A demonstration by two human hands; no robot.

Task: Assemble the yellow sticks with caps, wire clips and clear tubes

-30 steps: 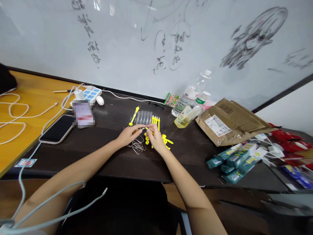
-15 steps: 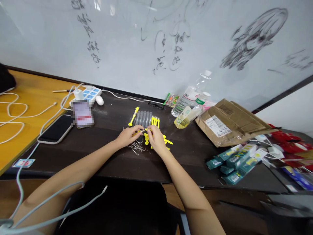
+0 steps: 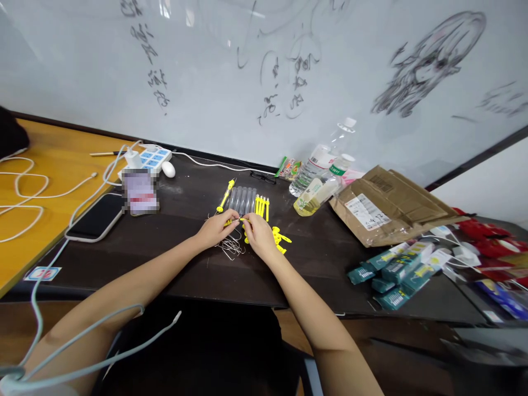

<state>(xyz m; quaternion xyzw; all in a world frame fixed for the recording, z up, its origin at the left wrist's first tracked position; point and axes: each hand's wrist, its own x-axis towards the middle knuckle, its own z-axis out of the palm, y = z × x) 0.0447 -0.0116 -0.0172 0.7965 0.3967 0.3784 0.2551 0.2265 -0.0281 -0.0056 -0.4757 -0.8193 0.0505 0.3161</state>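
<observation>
My left hand (image 3: pixel 216 229) is closed, its thumb and fingertips pinching a small yellow plastic part (image 3: pixel 242 219). The right end of that part sits between the closed fingertips of my right hand (image 3: pixel 259 234). Exact shape is mostly covered by fingers. Just beyond my hands lies a row of clear tubes (image 3: pixel 242 199), with several yellow rods (image 3: pixel 262 207) to their right. A longer yellow piece with a thin metal tip (image 3: pixel 226 196) rests left of the tubes. Bent metal wires (image 3: pixel 231 248) are heaped below my left hand. Loose yellow pieces (image 3: pixel 280 237) lie beside my right hand.
To the left are a phone (image 3: pixel 97 217), a second phone-like device (image 3: pixel 140 191) and a power strip (image 3: pixel 153 158). Bottles (image 3: pixel 315 195), a cardboard parcel (image 3: pixel 388 201) and green boxes (image 3: pixel 402 275) stand or lie to the right. A whiteboard (image 3: pixel 214 93) rises behind the dark table (image 3: pixel 185 280).
My right hand has shifted slightly left, bringing the fingertips of both hands closer together around the yellow part. The things on the table have stayed put.
</observation>
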